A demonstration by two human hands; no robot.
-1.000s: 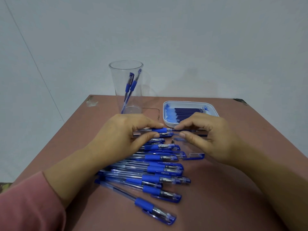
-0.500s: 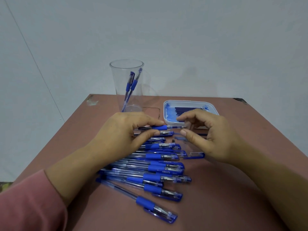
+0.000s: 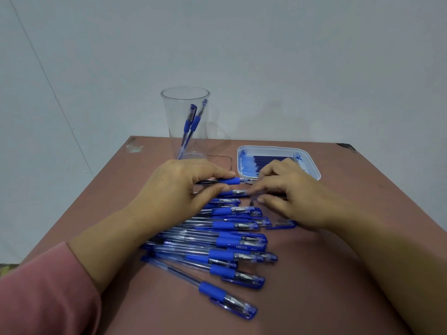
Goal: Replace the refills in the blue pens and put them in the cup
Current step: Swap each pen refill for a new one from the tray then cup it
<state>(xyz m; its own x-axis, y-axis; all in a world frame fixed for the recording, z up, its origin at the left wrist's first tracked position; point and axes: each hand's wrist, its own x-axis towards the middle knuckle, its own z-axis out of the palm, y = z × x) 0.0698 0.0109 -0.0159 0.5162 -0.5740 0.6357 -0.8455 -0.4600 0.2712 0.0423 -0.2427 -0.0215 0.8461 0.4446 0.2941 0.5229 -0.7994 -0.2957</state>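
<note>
My left hand [image 3: 176, 189] grips a blue pen [image 3: 229, 181] by its barrel, held level above the table with its tip pointing right. My right hand [image 3: 290, 189] pinches at that pen's tip end; whether it holds the metal tip or a refill is hidden by the fingers. A clear plastic cup [image 3: 186, 117] stands at the back with two blue pens [image 3: 191, 122] leaning inside. A white tray [image 3: 312, 163] of dark blue refills sits behind my right hand. Several capped blue pens [image 3: 232, 257] lie in a row on the table under my hands.
A loose blue pen cap [image 3: 283, 224] and a small dark tip piece [image 3: 251, 202] lie beside the row. A second clear lid or flat container [image 3: 217, 160] sits next to the cup. The brown table [image 3: 338, 274] ends at a white wall.
The held pen has been lifted slightly and my right hand has shifted left toward its tip, fingers closing at the pen's end. The tray shows more behind my right hand.
</note>
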